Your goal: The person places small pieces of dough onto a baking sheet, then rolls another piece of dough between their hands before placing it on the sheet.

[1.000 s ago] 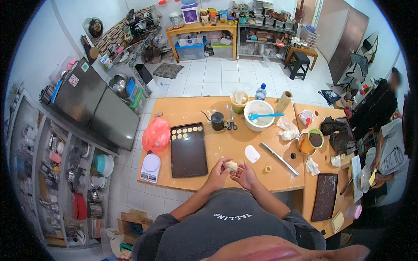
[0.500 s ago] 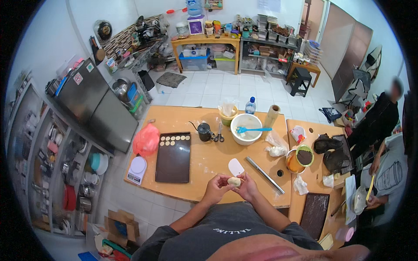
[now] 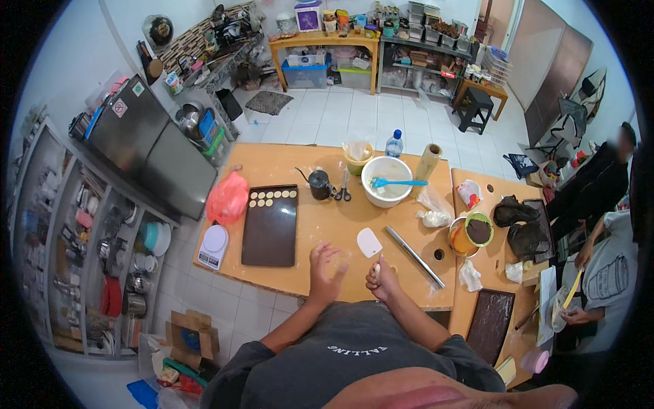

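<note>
My right hand (image 3: 386, 281) is closed round a small pale lump of dough (image 3: 376, 270), most of which the fingers hide. Apart from it, my left hand (image 3: 325, 274) is raised at the table's near edge, fingers spread and nothing in them. Just beyond my right hand lies a pale pink dough scraper (image 3: 369, 242). A metal rolling pin (image 3: 414, 258) rests slantwise to the right. Left of my hands, a dark baking tray (image 3: 270, 235) carries several small round dough discs (image 3: 272, 198) in rows at its far end.
A white bowl (image 3: 386, 198) with a blue spatula (image 3: 402, 183) stands beyond, near scissors (image 3: 344, 187) and a black pot (image 3: 319, 185). A kitchen scale (image 3: 214, 247) sits at the left edge. On the right, a co-worker (image 3: 599, 273) holds a yellow-handled tool over a bowl.
My hands have come apart. The dough lump, held between both before, is now in my right hand only. My left hand has moved left and opened.
</note>
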`<state>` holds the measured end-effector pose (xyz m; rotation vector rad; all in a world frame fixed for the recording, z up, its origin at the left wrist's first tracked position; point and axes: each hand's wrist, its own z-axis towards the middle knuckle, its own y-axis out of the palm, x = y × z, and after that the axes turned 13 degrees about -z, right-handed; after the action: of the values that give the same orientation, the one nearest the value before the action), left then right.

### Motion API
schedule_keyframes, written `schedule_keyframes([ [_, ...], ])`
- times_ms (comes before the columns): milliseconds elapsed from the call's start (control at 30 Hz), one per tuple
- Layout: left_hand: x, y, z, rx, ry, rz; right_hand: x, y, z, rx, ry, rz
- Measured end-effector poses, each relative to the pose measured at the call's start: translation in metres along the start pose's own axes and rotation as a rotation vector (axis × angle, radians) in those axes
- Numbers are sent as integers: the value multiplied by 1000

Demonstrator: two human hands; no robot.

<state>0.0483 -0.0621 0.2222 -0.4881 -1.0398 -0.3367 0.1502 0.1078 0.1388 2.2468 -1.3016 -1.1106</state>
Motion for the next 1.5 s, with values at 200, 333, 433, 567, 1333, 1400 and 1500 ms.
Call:
schedule_keyframes([
  [200,-73,-23,-16,144,-940,-791,-5,52,-2,303,-375,-664],
  [333,-61,-58,-4,-18,-1225,-1341,0,134,-16,237,-1029,-1207],
  [433,-50,-90,18,-108,-1233,-1471,6,173,-11,124,-1160,-1181],
  [567,-97,-132,19,-95,-1113,-1295,26,188,23,182,-977,-1046],
  [1333,-91,-291,58,-266,-321,-387,123,246,109,-263,-264,-68],
  [1400,-114,-292,50,-253,-677,-652,131,251,112,75,-428,-645],
  [1500,-137,-296,37,-247,-955,-878,129,291,98,231,-826,-1047],
])
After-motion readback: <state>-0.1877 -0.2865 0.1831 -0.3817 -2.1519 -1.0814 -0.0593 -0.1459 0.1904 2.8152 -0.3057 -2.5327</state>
